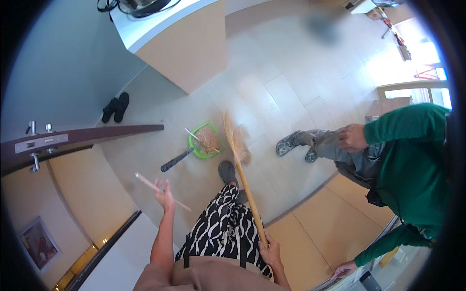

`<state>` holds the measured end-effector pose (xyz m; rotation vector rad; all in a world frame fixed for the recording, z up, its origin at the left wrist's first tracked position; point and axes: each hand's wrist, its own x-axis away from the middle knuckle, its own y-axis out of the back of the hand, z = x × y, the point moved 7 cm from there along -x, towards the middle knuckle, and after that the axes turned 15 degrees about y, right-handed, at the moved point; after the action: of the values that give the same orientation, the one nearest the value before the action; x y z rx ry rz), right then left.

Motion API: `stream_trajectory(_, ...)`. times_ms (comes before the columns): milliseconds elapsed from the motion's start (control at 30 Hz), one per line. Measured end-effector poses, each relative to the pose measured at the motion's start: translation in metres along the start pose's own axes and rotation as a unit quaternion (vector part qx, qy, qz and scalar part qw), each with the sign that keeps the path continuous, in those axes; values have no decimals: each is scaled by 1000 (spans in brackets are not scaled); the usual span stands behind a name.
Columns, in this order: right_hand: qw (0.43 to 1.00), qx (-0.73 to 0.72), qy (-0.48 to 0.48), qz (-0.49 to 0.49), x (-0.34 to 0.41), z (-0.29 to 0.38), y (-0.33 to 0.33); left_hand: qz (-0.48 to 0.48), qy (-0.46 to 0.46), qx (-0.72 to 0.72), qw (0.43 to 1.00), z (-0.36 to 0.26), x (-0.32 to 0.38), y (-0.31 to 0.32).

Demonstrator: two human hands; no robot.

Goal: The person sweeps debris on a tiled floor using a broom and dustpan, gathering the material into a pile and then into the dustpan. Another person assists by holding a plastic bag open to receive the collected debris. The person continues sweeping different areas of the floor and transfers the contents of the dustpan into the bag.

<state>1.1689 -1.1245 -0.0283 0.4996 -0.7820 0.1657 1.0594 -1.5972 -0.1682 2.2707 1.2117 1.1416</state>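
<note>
My right hand (pixel 269 251) grips the wooden handle of a straw broom (pixel 247 185). The broom's bristles (pixel 233 131) reach down to the tiled floor just ahead of my feet. Held out to the left, my left hand (pixel 165 196) has a thin, pale pinkish stick (pixel 147 182) between thumb and fingers; its exact kind cannot be told. A green dustpan (pixel 199 154) with a dark handle (pixel 176 160) lies on the floor left of the bristles. Brownish debris (pixel 208 140) fills much of it, and a thin white stick (pixel 190 133) sticks out over its edge.
At right, a person in a green sweater (pixel 411 156) and dusty boots (pixel 289 143) rests one hand (pixel 344 270) by the counter edge. An open door (pixel 83 138) juts in from the left, near dark shoes (pixel 116 107). A white-topped cabinet (pixel 182 47) stands ahead.
</note>
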Motion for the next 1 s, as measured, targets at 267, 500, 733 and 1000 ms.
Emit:
stream_trajectory(267, 999, 49, 21, 8, 11, -1, -45, 42, -81, -117, 989, -3, 27, 47)
stream_trajectory(500, 995, 9, 80, -63, 113, -38, -71, 148, -251, -141, 946, -105, 119, 47)
stream_trajectory(733, 985, -68, -6, -159, 181, -60, -77, 251, -430, -87, 863, -230, 221, -4)
stream_trajectory(1000, 936, -234, -113, -238, 196, -56, -140, 308, -488, -204, 790, -232, 255, -82)
